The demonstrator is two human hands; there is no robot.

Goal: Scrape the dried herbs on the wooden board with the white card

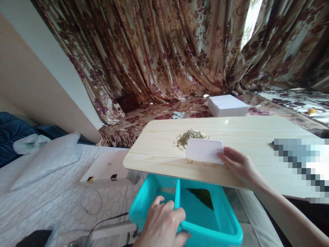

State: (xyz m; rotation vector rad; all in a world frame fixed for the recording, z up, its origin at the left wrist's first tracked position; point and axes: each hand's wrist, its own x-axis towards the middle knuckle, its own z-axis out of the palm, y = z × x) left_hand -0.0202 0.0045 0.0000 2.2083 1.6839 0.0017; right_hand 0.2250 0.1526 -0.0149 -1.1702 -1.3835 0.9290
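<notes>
My right hand pinches a white plastic scraper card that lies on a light wooden tabletop. The card's far edge touches a small heap of green-grey seeds. My left hand is closed over the near rim of a turquoise divided bin held below the table's front edge. Dark green seeds lie in the bin's right compartment; the left compartment is mostly hidden by the table and my hand.
A white box stands behind the table on patterned fabric. Floral curtains fill the back. To the left are a bed with a white pillow, a flat white box and a black cable. A blurred patch covers the table's right end.
</notes>
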